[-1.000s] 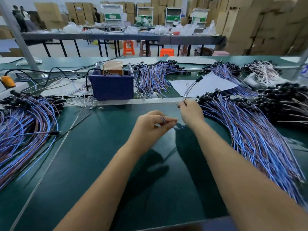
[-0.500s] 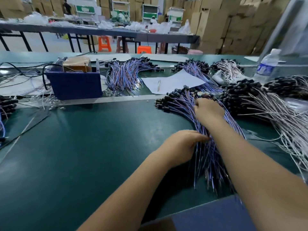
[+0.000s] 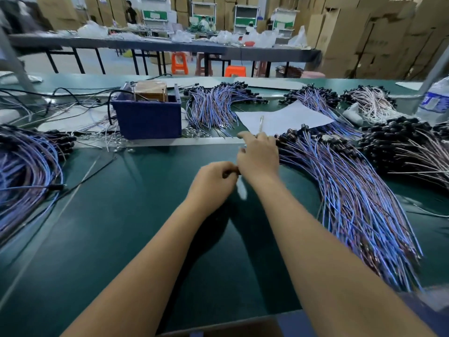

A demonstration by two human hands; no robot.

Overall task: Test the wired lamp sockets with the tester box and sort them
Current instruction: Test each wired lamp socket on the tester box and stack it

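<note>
My left hand (image 3: pixel 213 182) is curled at the middle of the green table and pinches the dark end of a wired lamp socket (image 3: pixel 230 172). My right hand (image 3: pixel 258 158) is just beyond it, touching it, and its thumb and fingers seem to pinch the wire's shiny tip; motion blur hides most of the wire. The blue tester box (image 3: pixel 148 119), with a brown block on top, stands behind and to the left of both hands. A big fan of blue-wired sockets (image 3: pixel 352 195) lies just right of my right hand.
Another heap of blue-wired sockets (image 3: pixel 26 166) covers the left side and a third one (image 3: pixel 213 105) lies behind the box. Black sockets with pale wires (image 3: pixel 410 152) are piled at the far right. A white sheet with a pen (image 3: pixel 284 119) and a water bottle (image 3: pixel 435 100) sit at the back.
Both hands have come away from the right pile to the middle of the table, now carrying one wired socket between them. The view has swung back to the left.
</note>
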